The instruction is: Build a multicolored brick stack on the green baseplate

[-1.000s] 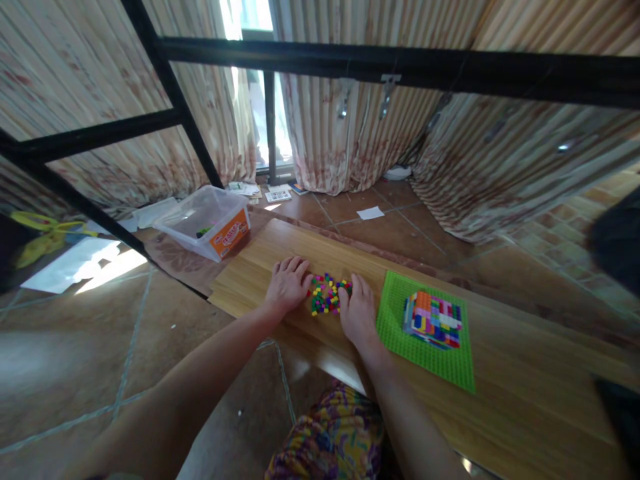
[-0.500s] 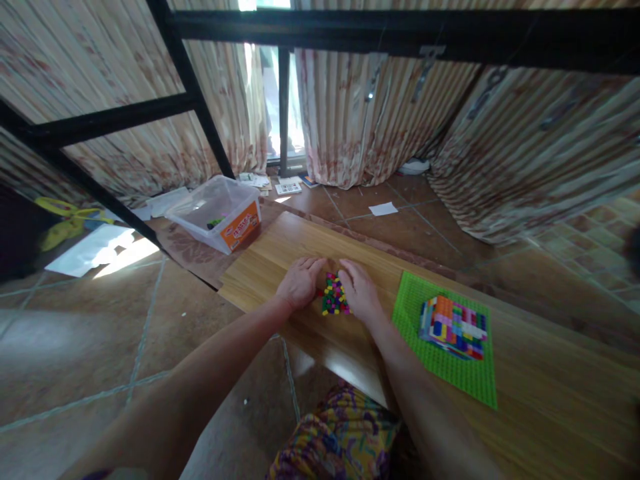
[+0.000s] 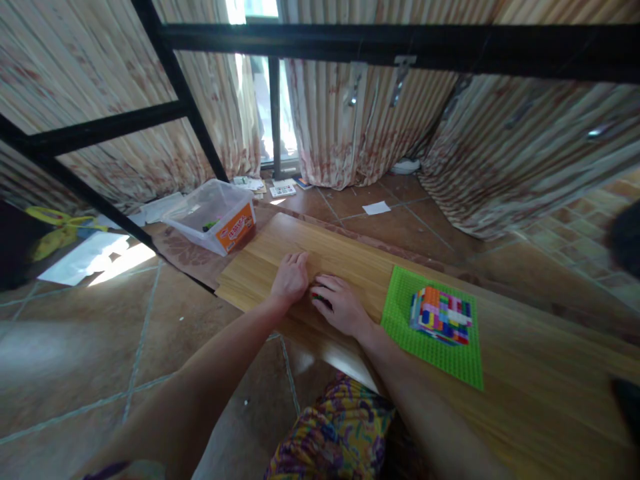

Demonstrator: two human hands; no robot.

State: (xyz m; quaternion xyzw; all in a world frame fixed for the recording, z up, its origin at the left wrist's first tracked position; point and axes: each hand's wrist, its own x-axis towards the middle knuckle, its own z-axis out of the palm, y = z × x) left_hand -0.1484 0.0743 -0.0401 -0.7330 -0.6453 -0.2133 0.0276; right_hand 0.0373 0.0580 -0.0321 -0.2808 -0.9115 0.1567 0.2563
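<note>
My left hand [image 3: 293,277] rests on the wooden table with its fingers curled and pressed together; whatever may be inside the fingers is hidden. Just to its right, my right hand [image 3: 341,307] curves down over the small coloured building bricks [image 3: 315,295]. Only a few bits of red and green show at its fingertips, and the palm hides the rest. Further right lies a green baseplate [image 3: 395,327], bearing a block built of many-coloured bricks [image 3: 443,317]. Neither hand touches the plate.
A clear plastic box [image 3: 207,213] with an orange label stands on the floor beyond the table's [image 3: 295,233] left end, with some green pieces inside. Black metal bars [image 3: 320,47] cross ahead, before curtains [image 3: 340,133]. Papers [image 3: 377,208] lie on the tiled floor.
My right hand has come down over the pile of bricks, which was in plain sight between the hands. My left hand's fingers have curled in. The view has shifted slightly.
</note>
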